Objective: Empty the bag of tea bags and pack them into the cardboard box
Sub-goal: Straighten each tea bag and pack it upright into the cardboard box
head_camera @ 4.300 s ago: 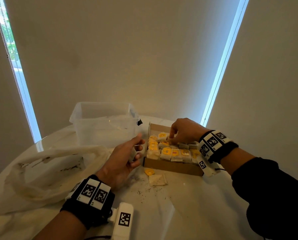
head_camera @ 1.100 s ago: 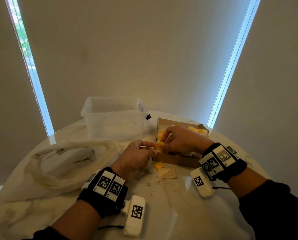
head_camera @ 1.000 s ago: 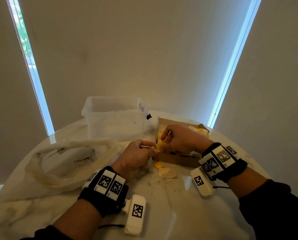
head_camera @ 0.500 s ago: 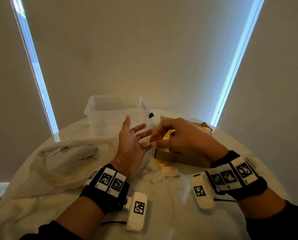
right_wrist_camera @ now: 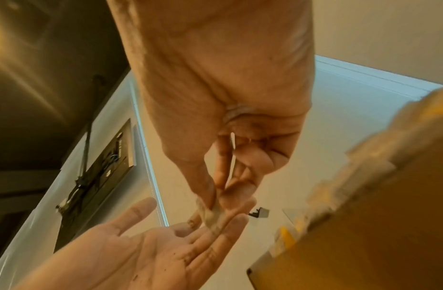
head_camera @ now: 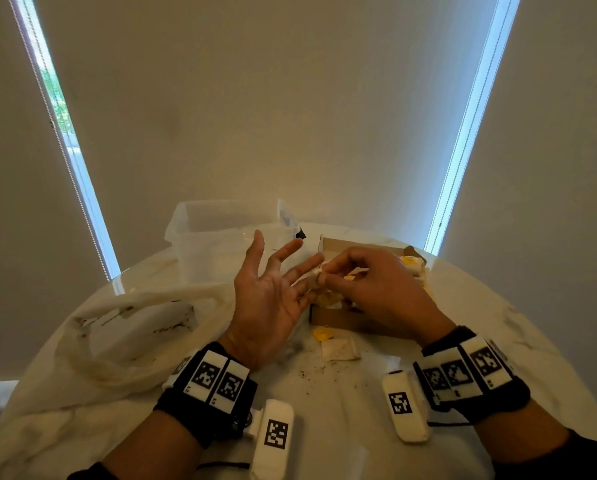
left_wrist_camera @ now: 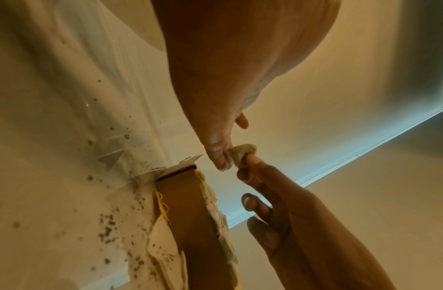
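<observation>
My right hand (head_camera: 328,271) pinches a small crumpled tea bag (head_camera: 315,274) between thumb and fingertips, just above the near left corner of the cardboard box (head_camera: 338,318). My left hand (head_camera: 278,278) is open, palm up, and its straight fingertips touch the same tea bag (left_wrist_camera: 243,154). The right wrist view shows the tea bag (right_wrist_camera: 210,215) lying against the left fingers (right_wrist_camera: 230,225). Tea bags with yellow tags (head_camera: 409,262) fill the box. One loose tea bag (head_camera: 338,348) and a yellow tag (head_camera: 323,333) lie on the table before the box. The limp bag (head_camera: 127,327) lies flat at left.
A clear plastic tub (head_camera: 220,233) stands behind the left hand, next to the box. Dark tea crumbs (head_camera: 310,370) are scattered on the round white table (head_camera: 342,427). Window blinds and a wall rise close behind the table.
Both hands have lifted from the box's edge. The left hand has opened palm up, and the right hand now holds a crumpled tea bag against its fingertips.
</observation>
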### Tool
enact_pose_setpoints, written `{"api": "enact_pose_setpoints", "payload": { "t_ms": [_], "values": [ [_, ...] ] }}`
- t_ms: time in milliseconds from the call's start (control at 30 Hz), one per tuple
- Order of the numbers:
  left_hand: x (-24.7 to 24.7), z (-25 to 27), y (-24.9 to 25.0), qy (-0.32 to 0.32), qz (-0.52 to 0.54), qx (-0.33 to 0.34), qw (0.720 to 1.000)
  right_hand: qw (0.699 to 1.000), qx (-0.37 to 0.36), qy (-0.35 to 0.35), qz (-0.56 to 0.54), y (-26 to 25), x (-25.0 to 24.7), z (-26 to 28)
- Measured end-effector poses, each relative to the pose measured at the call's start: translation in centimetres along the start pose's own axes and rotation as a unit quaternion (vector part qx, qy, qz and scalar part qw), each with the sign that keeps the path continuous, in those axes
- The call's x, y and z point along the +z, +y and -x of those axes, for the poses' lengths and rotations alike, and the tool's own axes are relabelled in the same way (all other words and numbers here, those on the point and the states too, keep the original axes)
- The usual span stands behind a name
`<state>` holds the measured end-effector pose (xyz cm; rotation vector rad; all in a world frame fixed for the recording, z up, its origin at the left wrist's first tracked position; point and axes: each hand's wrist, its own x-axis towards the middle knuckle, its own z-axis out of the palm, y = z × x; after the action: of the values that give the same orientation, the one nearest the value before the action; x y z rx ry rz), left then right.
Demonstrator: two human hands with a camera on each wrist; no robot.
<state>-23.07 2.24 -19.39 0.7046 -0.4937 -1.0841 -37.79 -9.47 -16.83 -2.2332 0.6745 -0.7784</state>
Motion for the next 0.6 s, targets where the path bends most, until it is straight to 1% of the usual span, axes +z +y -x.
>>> {"api": "enact_pose_setpoints", "payload": {
  "t_ms": [67, 133, 200, 267, 333, 400, 467, 533, 600],
  "values": [
    [-0.1, -0.3, -0.3, 0.025, -0.044, 0.013, 0.999, 0.992, 0.054, 0.018, -0.114, 0.1, -0.5, 0.1],
    [-0.3, -0.7, -0.8, 0.056, -0.120, 0.030, 0.991, 0.968, 0.109, 0.010, -0.225, -0.1, -0.9, 0.3],
    [-0.4, -0.7, -1.1, 0.073, -0.187, 0.039, 0.979, 0.955, 0.116, 0.002, -0.272, 0.0, -1.0, 0.3],
    [-0.3, -0.4, -1.1, 0.077, -0.220, 0.027, 0.972, 0.962, 0.098, 0.005, -0.255, 0.1, -0.9, 0.3],
    [-0.3, -0.1, -0.9, 0.066, -0.235, 0.019, 0.970, 0.977, 0.073, -0.002, -0.199, 0.2, -0.6, 0.5],
    [-0.3, 0.0, -0.9, 0.055, -0.246, 0.038, 0.967, 0.989, 0.054, -0.021, -0.138, 0.3, -0.3, 0.5],
    [-0.7, -0.1, -0.9, 0.065, -0.253, 0.069, 0.963, 0.991, 0.061, -0.037, -0.110, 0.4, -0.3, 0.4],
    [-1.2, -0.3, -1.0, 0.076, -0.257, 0.088, 0.959, 0.987, 0.079, -0.049, -0.133, 0.5, -0.6, 0.2],
    [-1.5, -0.4, -1.1, 0.079, -0.268, 0.092, 0.956, 0.974, 0.101, -0.060, -0.195, 0.4, -0.7, 0.2]
  ]
}}
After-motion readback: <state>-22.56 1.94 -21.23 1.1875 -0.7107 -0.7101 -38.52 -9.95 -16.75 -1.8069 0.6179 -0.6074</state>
